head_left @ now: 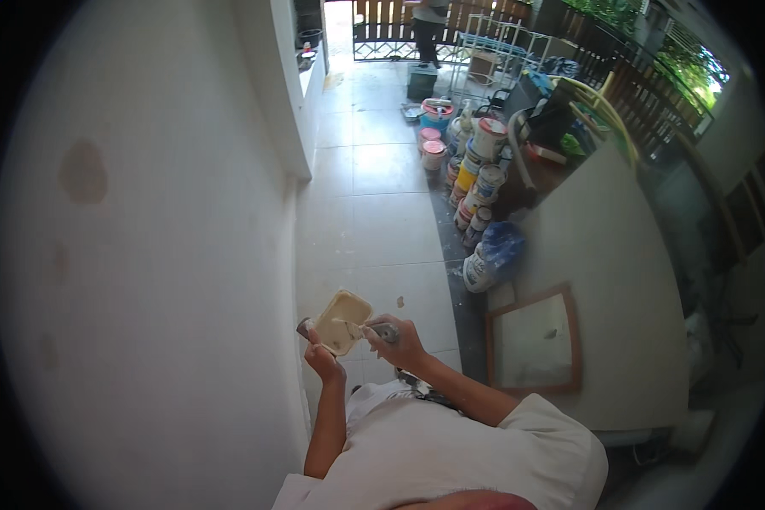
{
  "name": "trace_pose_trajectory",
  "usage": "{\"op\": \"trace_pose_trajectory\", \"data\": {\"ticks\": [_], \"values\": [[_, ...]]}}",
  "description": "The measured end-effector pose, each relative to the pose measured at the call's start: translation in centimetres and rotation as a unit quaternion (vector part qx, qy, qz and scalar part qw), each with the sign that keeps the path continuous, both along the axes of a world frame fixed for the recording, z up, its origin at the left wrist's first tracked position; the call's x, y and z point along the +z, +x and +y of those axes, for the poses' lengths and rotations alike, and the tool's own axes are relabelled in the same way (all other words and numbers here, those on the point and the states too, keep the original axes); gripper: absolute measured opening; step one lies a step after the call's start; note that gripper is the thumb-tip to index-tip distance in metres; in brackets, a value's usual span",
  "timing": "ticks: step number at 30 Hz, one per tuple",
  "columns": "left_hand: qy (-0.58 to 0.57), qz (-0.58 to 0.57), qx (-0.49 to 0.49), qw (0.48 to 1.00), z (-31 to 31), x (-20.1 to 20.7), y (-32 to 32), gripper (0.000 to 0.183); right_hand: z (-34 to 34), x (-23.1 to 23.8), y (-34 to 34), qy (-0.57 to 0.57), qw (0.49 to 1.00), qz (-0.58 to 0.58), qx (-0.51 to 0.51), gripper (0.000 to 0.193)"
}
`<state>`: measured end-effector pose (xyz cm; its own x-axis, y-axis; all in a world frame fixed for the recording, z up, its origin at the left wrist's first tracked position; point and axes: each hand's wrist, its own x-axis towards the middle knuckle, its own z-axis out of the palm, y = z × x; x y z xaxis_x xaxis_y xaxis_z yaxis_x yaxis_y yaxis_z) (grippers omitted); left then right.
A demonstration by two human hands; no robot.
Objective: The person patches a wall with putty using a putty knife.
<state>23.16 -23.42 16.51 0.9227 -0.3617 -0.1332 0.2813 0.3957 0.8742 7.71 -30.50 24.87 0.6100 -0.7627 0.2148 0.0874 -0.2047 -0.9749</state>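
Observation:
In front of my body, my left hand point(322, 360) is closed on a shallow cream plastic tray point(346, 308), held tilted. A small dark-ended piece point(303, 327), perhaps the end of another tool, sticks out by that thumb; its kind is unclear. My right hand point(406, 347) is wrapped round the grey handle of a putty knife point(386, 331). Its blade end reaches into the tray, where some pale paste clings. On my left rises a whitish wall point(170, 280) with a brownish patch point(84, 172) and fainter ones below it.
Paint cans and buckets point(476, 183) line the tiled floor point(382, 229) ahead on the right. A blue-and-white bag point(493, 255) stands nearer. A wood-framed panel point(531, 340) leans at my right against a large pale board point(625, 297). Another person point(427, 30) stands by the far slatted gate.

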Motion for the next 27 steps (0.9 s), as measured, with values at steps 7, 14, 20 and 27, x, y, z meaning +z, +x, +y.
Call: {"op": "trace_pose_trajectory", "data": {"ticks": [7, 14, 20, 27], "values": [[0.093, 0.018, -0.204, 0.974, 5.1, -1.8, 4.1, 0.05, 4.0, -1.4, 0.7, -0.305, 0.949, 0.037, -0.077, 0.025], [0.033, 0.003, -0.264, 0.964, 10.7, -1.7, 5.5, 0.056, 9.4, -1.9, 2.2, -0.243, 0.969, 0.044, -0.012, 0.026], [0.063, -0.028, -0.331, 0.941, 11.6, -3.8, 8.8, 0.059, 11.3, -0.6, 4.7, 0.131, 0.991, 0.015, 0.03, 0.022], [-0.001, 0.031, -0.337, 0.941, 11.6, -3.3, 9.0, 0.056, 12.2, -0.2, 4.9, -0.119, 0.989, 0.09, 0.005, 0.027]]}}
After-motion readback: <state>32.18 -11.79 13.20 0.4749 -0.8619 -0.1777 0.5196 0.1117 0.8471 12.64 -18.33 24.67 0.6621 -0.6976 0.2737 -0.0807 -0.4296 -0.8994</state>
